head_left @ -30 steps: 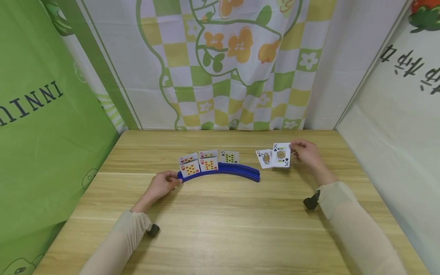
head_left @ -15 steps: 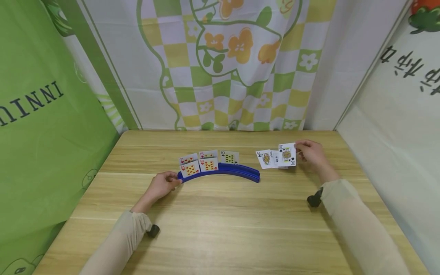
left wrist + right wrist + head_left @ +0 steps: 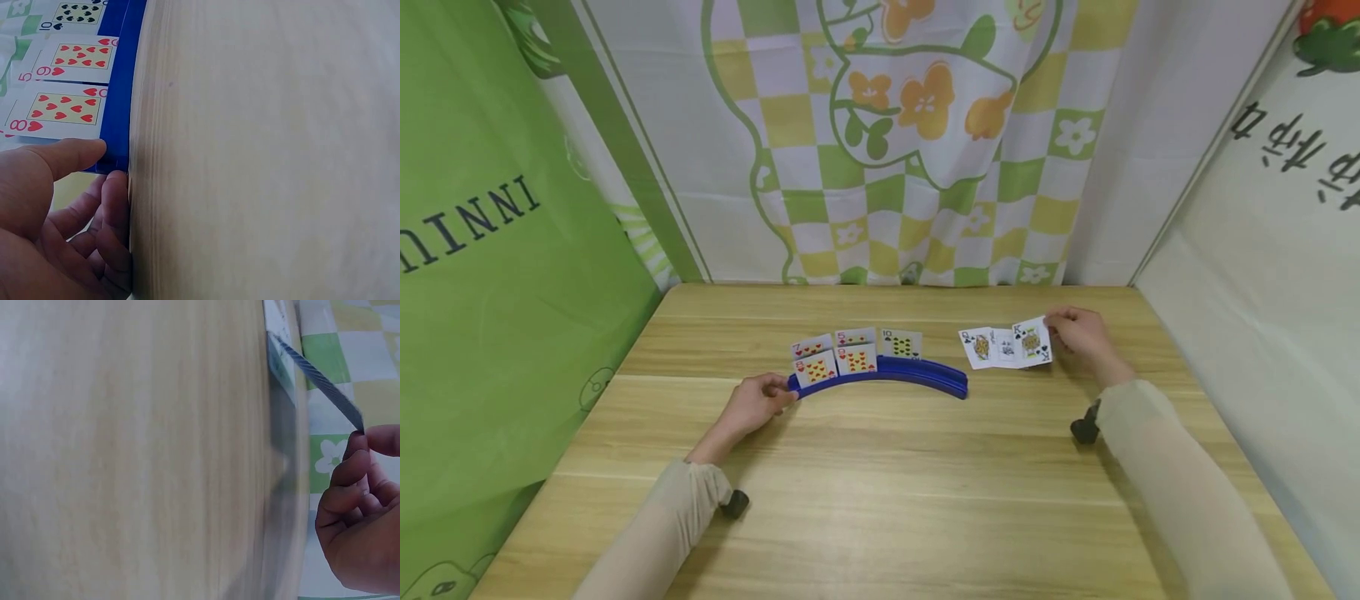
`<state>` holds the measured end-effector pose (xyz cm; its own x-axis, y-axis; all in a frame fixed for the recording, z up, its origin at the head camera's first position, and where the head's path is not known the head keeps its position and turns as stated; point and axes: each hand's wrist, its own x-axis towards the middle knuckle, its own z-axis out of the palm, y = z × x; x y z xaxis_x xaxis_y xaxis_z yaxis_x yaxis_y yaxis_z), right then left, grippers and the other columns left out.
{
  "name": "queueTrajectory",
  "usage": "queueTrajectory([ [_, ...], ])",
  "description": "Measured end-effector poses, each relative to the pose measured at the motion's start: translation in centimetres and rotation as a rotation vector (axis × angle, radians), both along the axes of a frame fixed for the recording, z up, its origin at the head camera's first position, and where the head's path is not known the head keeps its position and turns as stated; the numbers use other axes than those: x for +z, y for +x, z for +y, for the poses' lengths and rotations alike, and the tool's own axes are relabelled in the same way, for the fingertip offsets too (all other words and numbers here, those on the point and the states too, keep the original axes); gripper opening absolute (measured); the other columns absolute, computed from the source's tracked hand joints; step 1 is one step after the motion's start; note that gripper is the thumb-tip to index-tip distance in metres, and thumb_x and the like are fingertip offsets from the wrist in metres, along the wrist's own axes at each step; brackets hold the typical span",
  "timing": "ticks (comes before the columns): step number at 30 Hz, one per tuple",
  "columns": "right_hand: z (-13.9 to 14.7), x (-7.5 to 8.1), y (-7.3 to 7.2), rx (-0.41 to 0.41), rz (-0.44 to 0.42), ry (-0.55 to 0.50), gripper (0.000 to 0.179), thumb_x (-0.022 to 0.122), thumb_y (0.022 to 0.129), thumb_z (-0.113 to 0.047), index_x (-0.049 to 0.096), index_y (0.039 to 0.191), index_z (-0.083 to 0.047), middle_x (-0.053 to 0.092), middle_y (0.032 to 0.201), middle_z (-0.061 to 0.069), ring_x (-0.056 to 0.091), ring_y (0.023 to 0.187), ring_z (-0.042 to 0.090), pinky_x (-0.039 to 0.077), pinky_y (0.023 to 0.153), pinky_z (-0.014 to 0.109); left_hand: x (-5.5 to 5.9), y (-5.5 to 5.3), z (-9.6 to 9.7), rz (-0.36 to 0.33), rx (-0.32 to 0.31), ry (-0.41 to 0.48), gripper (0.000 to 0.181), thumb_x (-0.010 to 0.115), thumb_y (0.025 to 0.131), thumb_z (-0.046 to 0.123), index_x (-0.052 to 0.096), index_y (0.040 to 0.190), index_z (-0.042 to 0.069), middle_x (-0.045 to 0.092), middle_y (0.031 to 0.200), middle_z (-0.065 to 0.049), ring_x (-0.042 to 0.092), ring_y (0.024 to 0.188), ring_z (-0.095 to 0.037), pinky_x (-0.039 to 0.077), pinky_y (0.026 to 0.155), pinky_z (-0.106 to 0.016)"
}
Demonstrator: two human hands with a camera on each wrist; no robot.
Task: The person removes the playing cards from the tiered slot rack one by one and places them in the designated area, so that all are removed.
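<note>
My left hand (image 3: 756,407) pinches the left end of a curved blue card holder (image 3: 925,368), thumb on top and fingers at its end in the left wrist view. In its slots stand an eight of hearts (image 3: 65,109), a nine of hearts (image 3: 81,59) and a ten of spades (image 3: 901,342), with a red seven (image 3: 811,345) and a red five (image 3: 854,336) behind. My right hand (image 3: 1081,335) pinches a king of spades (image 3: 1032,343) by its upper right corner. The right wrist view has this card tilted, its lower edge down by the flat cards.
A queen (image 3: 980,347) and a joker (image 3: 1006,348) lie side by side on the wooden table (image 3: 880,500), right of the holder. A patterned curtain (image 3: 925,217) hangs behind the table's far edge. A green panel (image 3: 497,275) stands on the left, a white one (image 3: 1262,292) on the right.
My right hand has carried the king of spades rightward off the other cards and lowered it, uncovering the joker. My left hand has stayed on the holder.
</note>
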<state>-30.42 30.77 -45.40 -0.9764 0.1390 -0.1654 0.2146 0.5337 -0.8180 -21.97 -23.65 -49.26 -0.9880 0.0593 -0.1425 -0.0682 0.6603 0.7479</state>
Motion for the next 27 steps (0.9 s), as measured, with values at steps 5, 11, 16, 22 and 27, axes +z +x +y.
queueTrajectory([
  [5, 0.3, -0.6, -0.3, 0.03, 0.001, 0.131, 0.039, 0.051, 0.101, -0.026, 0.06, 0.124, 0.004, 0.062, 0.12, 0.024, 0.058, 0.102, 0.03, 0.049, 0.082, 0.035, 0.0, 0.0, 0.0, 0.001, 0.001, -0.011, 0.037, 0.071, 0.092, 0.022, 0.065, 0.119, -0.003, 0.072, 0.094, -0.015, 0.065, 0.069, -0.014, 0.051, 0.06, -0.028],
  [11, 0.5, -0.9, -0.3, 0.066, -0.039, 0.25, 0.043, 0.049, 0.102, -0.027, 0.058, 0.128, 0.006, 0.056, 0.134, 0.031, 0.051, 0.123, 0.045, 0.041, 0.104, 0.053, 0.2, -0.1, 0.0, -0.008, -0.001, -0.011, 0.038, 0.071, 0.092, 0.022, 0.065, 0.12, -0.003, 0.072, 0.096, -0.016, 0.065, 0.069, -0.015, 0.051, 0.06, -0.027],
  [16, 0.4, -1.0, -0.2, 0.038, -0.113, 0.263, 0.042, 0.05, 0.1, -0.025, 0.059, 0.127, 0.006, 0.059, 0.127, 0.028, 0.054, 0.109, 0.036, 0.046, 0.084, 0.038, 0.3, 0.0, 0.0, -0.016, -0.001, -0.011, 0.038, 0.071, 0.092, 0.023, 0.065, 0.12, -0.002, 0.071, 0.098, -0.017, 0.064, 0.069, -0.015, 0.051, 0.06, -0.027],
  [22, 0.7, -1.3, -0.2, 0.043, -0.102, 0.288, 0.039, 0.052, 0.098, -0.022, 0.063, 0.122, 0.007, 0.065, 0.117, 0.024, 0.059, 0.094, 0.026, 0.044, 0.073, 0.027, 0.1, 0.0, 0.0, -0.024, 0.003, -0.015, 0.037, 0.071, 0.092, 0.024, 0.065, 0.119, -0.001, 0.071, 0.097, -0.016, 0.064, 0.069, -0.015, 0.05, 0.06, -0.027],
  [27, 0.9, -1.3, -0.1, 0.051, -0.078, 0.269, 0.037, 0.054, 0.099, -0.023, 0.064, 0.118, 0.006, 0.068, 0.11, 0.02, 0.059, 0.088, 0.022, 0.044, 0.071, 0.026, 0.0, 0.0, 0.0, -0.013, 0.001, -0.014, 0.038, 0.071, 0.092, 0.023, 0.065, 0.12, -0.002, 0.072, 0.096, -0.016, 0.064, 0.069, -0.015, 0.05, 0.06, -0.027],
])
